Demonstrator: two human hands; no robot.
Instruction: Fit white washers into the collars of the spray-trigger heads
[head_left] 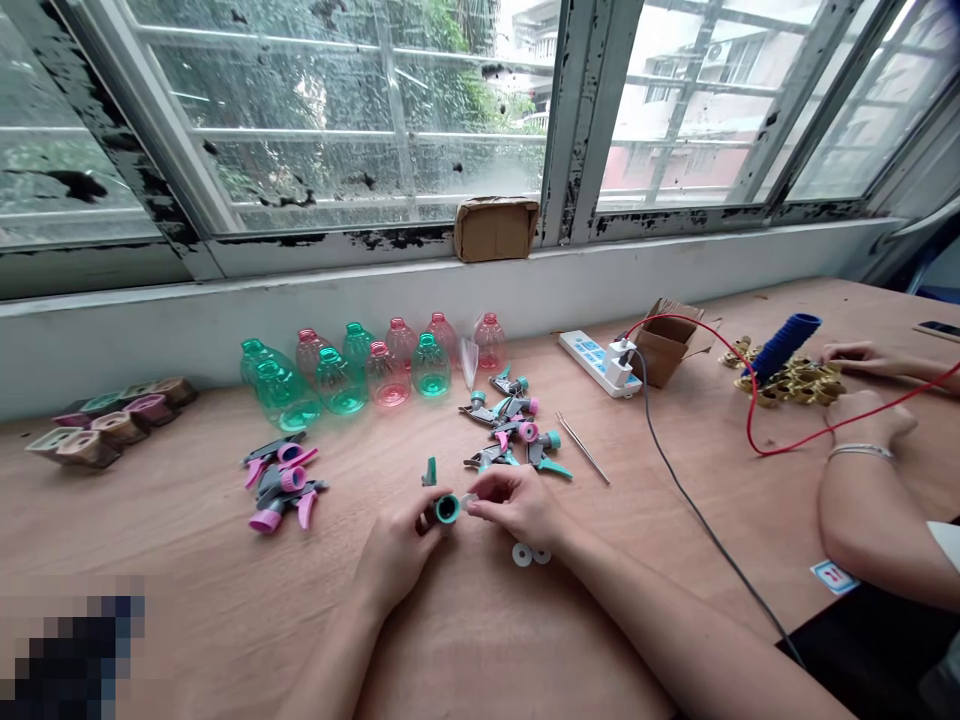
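My left hand (405, 545) is closed round a grey and teal trigger spray head (448, 509), its round collar facing me. Beside the collar, my right hand (521, 508) pinches a small white washer (469, 502) between thumb and fingertips. Two more white washers (523, 554) lie on the table just below my right wrist. Beyond my hands is a loose pile of grey, teal and pink spray heads (517, 432). Off to the left sits another group of grey and pink spray heads (289, 482).
Green and pink clear bottles (341, 380) stand near the wall. Tweezers (583, 449) lie right of the pile. A white power strip (600, 362) has a grey cable running toward me. At right, another person's arms rest near gold-coloured parts (799, 380) and a blue tube (782, 348).
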